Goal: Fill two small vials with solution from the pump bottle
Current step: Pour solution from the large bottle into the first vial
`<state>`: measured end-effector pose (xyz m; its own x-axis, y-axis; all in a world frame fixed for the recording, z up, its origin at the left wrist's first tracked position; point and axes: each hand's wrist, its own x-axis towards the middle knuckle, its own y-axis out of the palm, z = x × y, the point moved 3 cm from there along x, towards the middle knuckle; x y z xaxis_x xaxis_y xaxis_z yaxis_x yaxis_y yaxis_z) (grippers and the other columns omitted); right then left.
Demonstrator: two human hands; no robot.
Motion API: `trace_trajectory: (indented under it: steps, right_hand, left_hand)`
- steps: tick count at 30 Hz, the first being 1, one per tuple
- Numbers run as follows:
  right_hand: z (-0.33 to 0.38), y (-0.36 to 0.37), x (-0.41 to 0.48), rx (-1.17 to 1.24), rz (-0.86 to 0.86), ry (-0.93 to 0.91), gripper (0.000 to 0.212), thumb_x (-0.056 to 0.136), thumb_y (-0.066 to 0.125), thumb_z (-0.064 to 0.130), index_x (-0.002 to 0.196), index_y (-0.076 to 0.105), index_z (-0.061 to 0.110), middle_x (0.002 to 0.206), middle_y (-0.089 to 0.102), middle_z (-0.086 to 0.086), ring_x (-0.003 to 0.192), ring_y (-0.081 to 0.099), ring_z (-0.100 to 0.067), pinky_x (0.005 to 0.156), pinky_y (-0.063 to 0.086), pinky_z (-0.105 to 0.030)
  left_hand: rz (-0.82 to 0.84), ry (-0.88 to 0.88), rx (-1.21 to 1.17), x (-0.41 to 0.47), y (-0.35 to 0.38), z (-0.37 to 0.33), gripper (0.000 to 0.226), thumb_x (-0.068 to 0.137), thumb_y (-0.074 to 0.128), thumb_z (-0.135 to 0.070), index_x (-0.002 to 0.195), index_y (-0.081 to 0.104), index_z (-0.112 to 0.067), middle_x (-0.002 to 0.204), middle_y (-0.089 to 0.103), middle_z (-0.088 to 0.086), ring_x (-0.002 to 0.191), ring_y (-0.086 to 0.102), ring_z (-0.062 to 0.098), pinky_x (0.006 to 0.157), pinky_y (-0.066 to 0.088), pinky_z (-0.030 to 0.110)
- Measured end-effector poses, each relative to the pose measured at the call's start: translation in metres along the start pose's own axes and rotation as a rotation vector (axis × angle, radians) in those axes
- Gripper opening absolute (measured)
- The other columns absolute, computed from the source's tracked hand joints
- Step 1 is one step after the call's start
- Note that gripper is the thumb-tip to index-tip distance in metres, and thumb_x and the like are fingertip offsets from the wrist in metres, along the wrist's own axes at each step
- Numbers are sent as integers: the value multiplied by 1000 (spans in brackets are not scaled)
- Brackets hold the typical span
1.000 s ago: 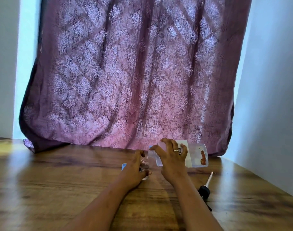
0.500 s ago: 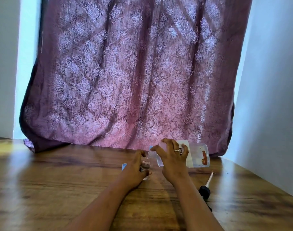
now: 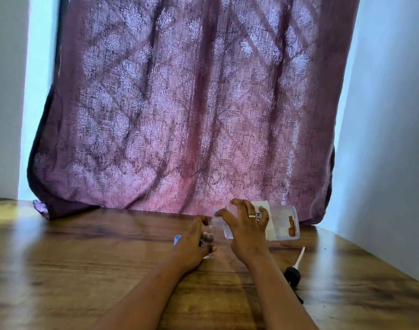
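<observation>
Head view is showing the right hand (image 3: 245,231) curling a wide grip round the pump bottle (image 3: 283,222), which is lying tipped sideways, neck just above a vial (image 3: 208,238). The left hand (image 3: 194,244) is closing its grip round that vial, down at the tabletop (image 3: 84,258). Fingers are partly covering the white label (image 3: 263,207), leaving only "ON" readable. The pump head (image 3: 292,273) is lying nearby.

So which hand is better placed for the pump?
The right hand, likely: the pump lies beside its forearm; the left hand holds the vial, farther off. It must put the bottle down first.
</observation>
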<state>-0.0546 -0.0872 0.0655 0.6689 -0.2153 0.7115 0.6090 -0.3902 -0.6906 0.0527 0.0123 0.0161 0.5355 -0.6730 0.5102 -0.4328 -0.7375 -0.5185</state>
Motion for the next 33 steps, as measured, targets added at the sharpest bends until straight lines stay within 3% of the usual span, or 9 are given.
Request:
trace_trajectory:
  steps: [5, 9, 15, 20, 25, 33]
  right_hand:
    - [0, -2, 0, 13, -1, 9, 85, 60, 58, -8, 122, 40, 48, 144, 28, 0, 138, 18, -23, 103, 4, -49]
    - [1, -2, 0, -4, -2, 9, 86, 61, 58, -7, 123, 38, 48, 144, 27, 1, 138, 16, -22, 102, 1, -46]
    - [0, -2, -1, -7, -13, 13, 86, 58, 59, -8, 121, 41, 48, 142, 31, 0, 137, 19, -23, 101, 4, -47]
    - [1, -2, -1, 2, -18, 10, 85, 56, 61, -7, 119, 43, 47, 140, 35, -1, 134, 22, -23, 101, 9, -49]
    - [3, -3, -1, 0, -2, 2, 84, 59, 60, -4, 121, 40, 48, 142, 31, 0, 136, 21, -23, 101, 7, -48]
    - [3, -5, -2, 35, -25, -1, 81, 56, 63, -4, 119, 48, 44, 140, 38, -2, 135, 27, -25, 102, 14, -51]
  left_hand:
    - [-4, 7, 18, -1, -1, -2, 53, 80, 72, -22, 100, 28, -44, 85, 58, -21, 77, 58, -11, 54, 42, 6]
    - [-2, 15, 8, -2, -1, -2, 52, 80, 71, -20, 104, 30, -39, 88, 59, -16, 82, 59, -3, 61, 40, 9]
    - [-2, 24, -5, -1, -1, -2, 53, 79, 72, -19, 102, 30, -42, 90, 60, -16, 82, 60, -4, 62, 42, 9]
    - [-6, 27, -10, 0, -1, 0, 53, 78, 73, -19, 103, 31, -41, 91, 61, -14, 85, 62, 2, 71, 50, 19]
    - [-5, 25, -3, 1, 0, 1, 54, 78, 73, -21, 104, 30, -41, 94, 61, -11, 85, 62, 4, 70, 50, 20]
    - [-13, 30, 20, 2, 0, 2, 51, 77, 72, -19, 104, 32, -36, 82, 63, -9, 64, 55, 0, 60, 46, 17]
